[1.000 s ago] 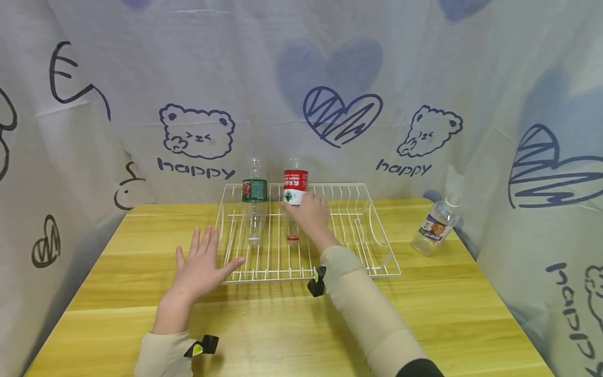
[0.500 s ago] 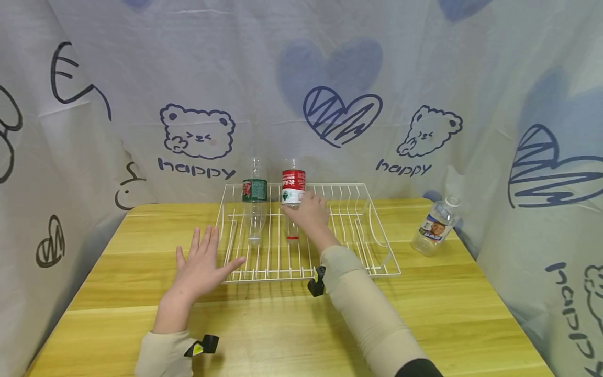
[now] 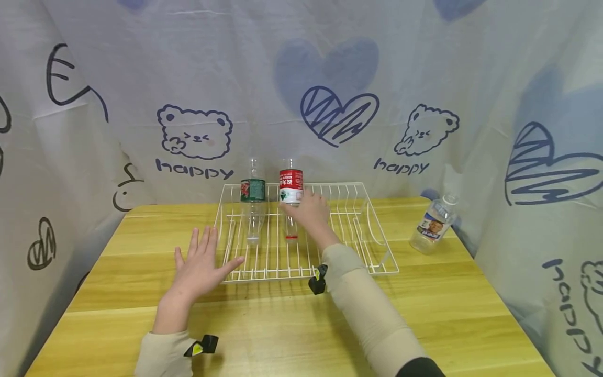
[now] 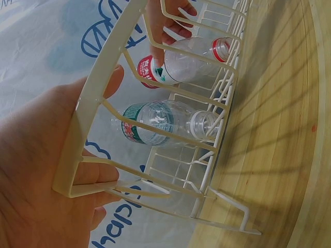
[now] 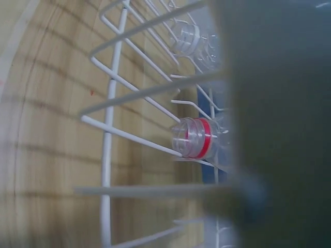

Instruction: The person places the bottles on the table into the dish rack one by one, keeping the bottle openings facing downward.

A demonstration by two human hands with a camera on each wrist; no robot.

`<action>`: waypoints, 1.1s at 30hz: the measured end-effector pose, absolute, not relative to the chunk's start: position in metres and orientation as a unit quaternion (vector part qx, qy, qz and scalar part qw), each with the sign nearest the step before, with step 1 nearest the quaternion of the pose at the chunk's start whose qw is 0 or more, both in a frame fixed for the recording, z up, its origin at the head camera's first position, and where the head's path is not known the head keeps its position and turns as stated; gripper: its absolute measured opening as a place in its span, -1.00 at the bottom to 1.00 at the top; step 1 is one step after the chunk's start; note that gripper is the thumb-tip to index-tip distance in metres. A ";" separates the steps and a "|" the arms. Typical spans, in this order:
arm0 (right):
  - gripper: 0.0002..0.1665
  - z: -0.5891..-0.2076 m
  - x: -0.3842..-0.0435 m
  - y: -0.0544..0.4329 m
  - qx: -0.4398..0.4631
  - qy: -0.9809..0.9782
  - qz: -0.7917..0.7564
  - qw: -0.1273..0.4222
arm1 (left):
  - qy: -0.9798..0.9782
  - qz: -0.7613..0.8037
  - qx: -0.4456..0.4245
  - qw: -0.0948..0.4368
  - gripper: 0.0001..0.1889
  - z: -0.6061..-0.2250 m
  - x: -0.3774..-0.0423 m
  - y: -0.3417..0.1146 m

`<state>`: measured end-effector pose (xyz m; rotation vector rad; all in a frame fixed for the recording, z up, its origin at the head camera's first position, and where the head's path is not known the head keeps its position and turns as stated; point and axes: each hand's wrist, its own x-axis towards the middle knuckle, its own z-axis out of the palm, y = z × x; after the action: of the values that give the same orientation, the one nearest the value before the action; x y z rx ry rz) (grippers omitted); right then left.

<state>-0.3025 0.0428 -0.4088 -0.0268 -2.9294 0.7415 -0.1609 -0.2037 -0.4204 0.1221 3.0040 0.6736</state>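
Observation:
A white wire dish rack stands on the table. In it lean two clear plastic bottles, necks down toward the front: a green-labelled bottle with a white neck ring, and a red-labelled bottle with a red neck ring. My right hand holds the red-labelled bottle just below its label, thumb across its front. My left hand, fingers spread and straight, is at the rack's front left corner. In the left wrist view, the rack's side rail passes in front of the left hand.
A third clear bottle with a blue label stands tilted on the wooden table, right of the rack. A printed cloth hangs behind and at both sides. Black wrist mounts stick out from the sleeves.
The red-labelled bottle's upper end has shifted slightly left, while the right hand stays nearly in place. The left hand and the other bottles have not moved; the head view shifts a little.

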 end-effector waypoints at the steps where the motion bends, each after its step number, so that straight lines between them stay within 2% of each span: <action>1: 0.00 -0.407 -0.302 0.044 -0.008 -0.969 0.240 0.061 | 0.975 0.217 0.040 0.030 0.11 -0.420 -0.161 -0.204; 5: -0.06 -0.400 -0.301 0.048 0.002 -0.971 0.227 0.070 | 0.975 0.215 0.039 0.029 0.11 -0.419 -0.160 -0.204; 12: 0.05 -0.384 -0.296 0.064 0.019 -0.972 0.221 0.076 | 0.975 0.216 0.038 0.029 0.10 -0.417 -0.159 -0.203; 16: 0.02 -0.373 -0.292 0.077 0.026 -0.964 0.250 0.083 | 0.975 0.218 0.037 0.027 0.11 -0.416 -0.159 -0.202; 26: -0.03 -0.342 -0.273 0.118 0.035 -0.957 0.259 0.123 | 0.975 0.218 0.039 0.026 0.12 -0.418 -0.162 -0.203; 33: -0.07 -0.337 -0.254 0.155 0.050 -0.957 0.237 0.157 | 0.976 0.212 0.037 0.029 0.13 -0.422 -0.162 -0.204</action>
<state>-0.2538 0.1554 -0.3365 0.1421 -2.7397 0.6783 -0.1618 -0.2043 -0.4216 0.1138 3.0117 0.6537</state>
